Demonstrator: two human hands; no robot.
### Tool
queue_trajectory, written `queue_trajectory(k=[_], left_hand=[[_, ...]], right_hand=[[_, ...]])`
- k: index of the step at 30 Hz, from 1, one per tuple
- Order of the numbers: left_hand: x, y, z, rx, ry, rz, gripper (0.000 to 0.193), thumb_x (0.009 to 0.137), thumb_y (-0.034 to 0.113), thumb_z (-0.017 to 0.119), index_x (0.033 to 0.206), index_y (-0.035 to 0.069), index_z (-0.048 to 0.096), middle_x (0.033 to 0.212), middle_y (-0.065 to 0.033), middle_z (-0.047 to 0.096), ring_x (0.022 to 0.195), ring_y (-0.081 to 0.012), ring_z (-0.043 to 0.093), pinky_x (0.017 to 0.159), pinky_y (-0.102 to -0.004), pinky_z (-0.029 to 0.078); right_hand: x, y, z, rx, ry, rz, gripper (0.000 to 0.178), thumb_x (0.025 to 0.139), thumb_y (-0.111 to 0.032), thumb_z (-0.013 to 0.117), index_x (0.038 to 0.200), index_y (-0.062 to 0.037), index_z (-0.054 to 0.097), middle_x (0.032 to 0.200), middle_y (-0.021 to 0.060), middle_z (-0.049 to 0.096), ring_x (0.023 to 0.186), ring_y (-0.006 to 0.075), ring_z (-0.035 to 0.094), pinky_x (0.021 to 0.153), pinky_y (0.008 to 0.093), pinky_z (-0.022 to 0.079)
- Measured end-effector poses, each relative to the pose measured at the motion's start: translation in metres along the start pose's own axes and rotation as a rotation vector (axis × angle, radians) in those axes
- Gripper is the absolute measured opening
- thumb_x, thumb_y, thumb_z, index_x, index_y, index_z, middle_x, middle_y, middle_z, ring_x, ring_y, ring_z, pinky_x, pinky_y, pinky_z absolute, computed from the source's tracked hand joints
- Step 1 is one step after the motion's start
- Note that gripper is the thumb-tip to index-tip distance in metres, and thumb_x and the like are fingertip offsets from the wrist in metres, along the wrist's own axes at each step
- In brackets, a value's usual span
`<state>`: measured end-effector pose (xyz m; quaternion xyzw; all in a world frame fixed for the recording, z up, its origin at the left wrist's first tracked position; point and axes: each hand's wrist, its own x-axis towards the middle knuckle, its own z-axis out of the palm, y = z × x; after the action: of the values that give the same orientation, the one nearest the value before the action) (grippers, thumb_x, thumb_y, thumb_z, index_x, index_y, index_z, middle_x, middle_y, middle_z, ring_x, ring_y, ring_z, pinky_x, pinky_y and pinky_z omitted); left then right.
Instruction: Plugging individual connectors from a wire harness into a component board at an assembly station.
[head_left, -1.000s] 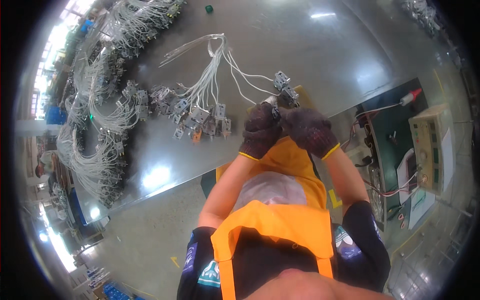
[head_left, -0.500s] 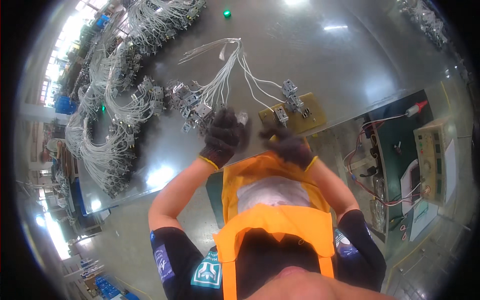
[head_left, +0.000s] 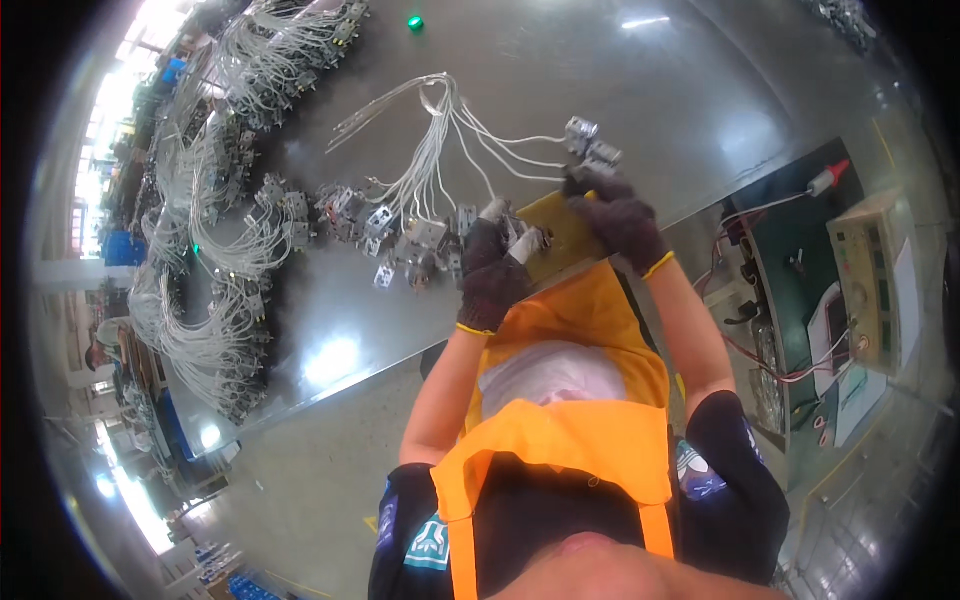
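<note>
Dark gloves with yellow cuffs cover both hands. My left hand [head_left: 493, 275], its fingertips pale, is closed round a small metal-cased part [head_left: 522, 238] at the left end of a yellow plate [head_left: 562, 228]. Over the plate's right end, my right hand [head_left: 625, 225] has its fingers curled in, right beside metal-cased parts [head_left: 592, 142] on white wires; what its fingertips hold is hidden. These wires join a white wire bundle [head_left: 440, 120] whose other branches run to a cluster of similar metal parts [head_left: 425, 235] left of my left hand.
Large heaps of white-wired metal parts [head_left: 210, 290] cover the left of the grey metal table [head_left: 700, 110]. A green light [head_left: 415, 23] shows at the far side. At right, a beige instrument box [head_left: 868, 290] with leads stands beyond the table edge.
My left hand has moved right from the cluster to the yellow plate and now holds a metal part. My right hand has moved right and farther out, and wired parts near it have shifted.
</note>
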<state>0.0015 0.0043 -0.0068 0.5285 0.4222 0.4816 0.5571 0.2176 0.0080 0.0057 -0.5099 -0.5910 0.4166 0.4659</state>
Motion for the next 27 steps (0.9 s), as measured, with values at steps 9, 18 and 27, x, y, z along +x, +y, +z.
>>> queue_trajectory(k=[9, 18, 27], left_hand=[[0.0, -0.003, 0.038, 0.629, 0.042, 0.356, 0.056, 0.085, 0.011, 0.074, 0.132, -0.001, 0.047, 0.113, -0.0138, 0.06, 0.105, -0.0245, 0.06, 0.091, -0.0356, 0.05], [0.019, -0.007, 0.036, 0.913, -0.164, 0.463, 0.064, 0.07, 0.022, 0.085, 0.122, 0.0, 0.053, 0.099, -0.0222, 0.064, 0.093, -0.0396, 0.064, 0.08, -0.0436, 0.051], [0.017, 0.005, 0.045, 0.744, -0.157, 0.386, 0.038, 0.081, 0.015, 0.064, 0.114, -0.001, 0.054, 0.09, -0.0231, 0.06, 0.082, -0.0431, 0.059, 0.072, -0.0495, 0.047]], right_hand=[[-0.03, -0.042, -0.032, 0.274, -0.068, 0.588, 0.036, 0.095, -0.025, 0.062, 0.127, -0.0089, 0.064, 0.093, 0.0075, 0.073, 0.077, 0.0136, 0.066, 0.071, 0.0278, 0.053], [-0.027, -0.067, -0.001, -0.863, -0.348, 0.037, 0.019, 0.093, -0.022, 0.055, 0.101, -0.008, 0.065, 0.083, 0.0198, 0.066, 0.078, 0.0406, 0.063, 0.071, 0.0493, 0.05], [-0.036, -0.067, 0.006, -0.823, -0.162, -0.06, 0.027, 0.094, -0.024, 0.056, 0.113, -0.0078, 0.064, 0.088, 0.0215, 0.066, 0.079, 0.0431, 0.062, 0.076, 0.0479, 0.051]])
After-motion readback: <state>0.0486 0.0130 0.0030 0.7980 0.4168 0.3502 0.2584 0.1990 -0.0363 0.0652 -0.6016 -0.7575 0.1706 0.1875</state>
